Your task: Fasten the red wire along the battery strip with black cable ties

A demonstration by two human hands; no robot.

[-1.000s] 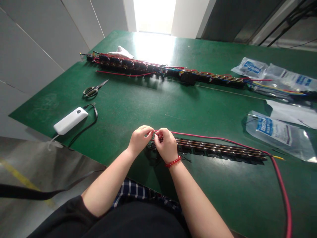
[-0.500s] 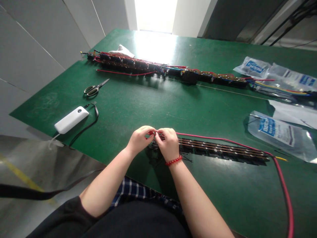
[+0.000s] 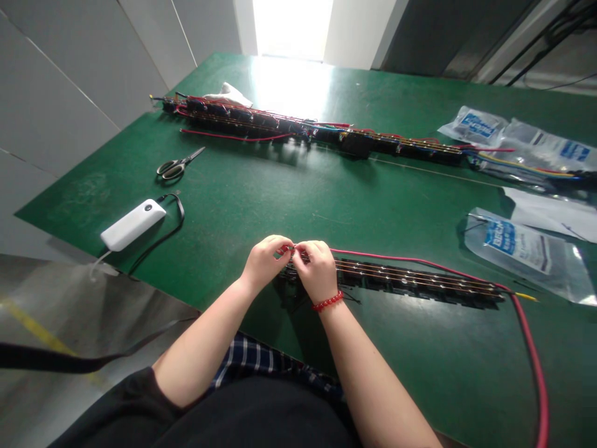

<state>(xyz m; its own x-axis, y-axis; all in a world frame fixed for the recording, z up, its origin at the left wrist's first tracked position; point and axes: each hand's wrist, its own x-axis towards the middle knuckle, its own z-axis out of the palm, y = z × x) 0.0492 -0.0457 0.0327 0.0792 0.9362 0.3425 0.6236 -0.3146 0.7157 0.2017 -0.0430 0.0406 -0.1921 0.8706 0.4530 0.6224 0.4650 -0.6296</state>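
Observation:
Close together at the left end of a long black strip assembly (image 3: 415, 281), my left hand (image 3: 265, 261) and my right hand (image 3: 316, 264) are both closed, thumb against fingers. A bit of red shows between the left fingertips. It appears to be the end of the red wire (image 3: 396, 256), which comes out past the right hand and runs along the strip's far edge. The fingers cover the exact point of contact. Thin copper-coloured lines run lengthwise on the strip. Thin black ties (image 3: 352, 295) stick out near my right wrist.
Across the back of the green table (image 3: 261, 193) lies a longer wired assembly (image 3: 261, 124). Scissors (image 3: 180, 167) and a white power bank (image 3: 133, 225) with a black cable are on the left. Plastic bags (image 3: 527, 249) and white paper (image 3: 555, 214) lie on the right.
The view has shifted very slightly. Both hands keep their pinch at the strip's left end, with only tiny finger movement.

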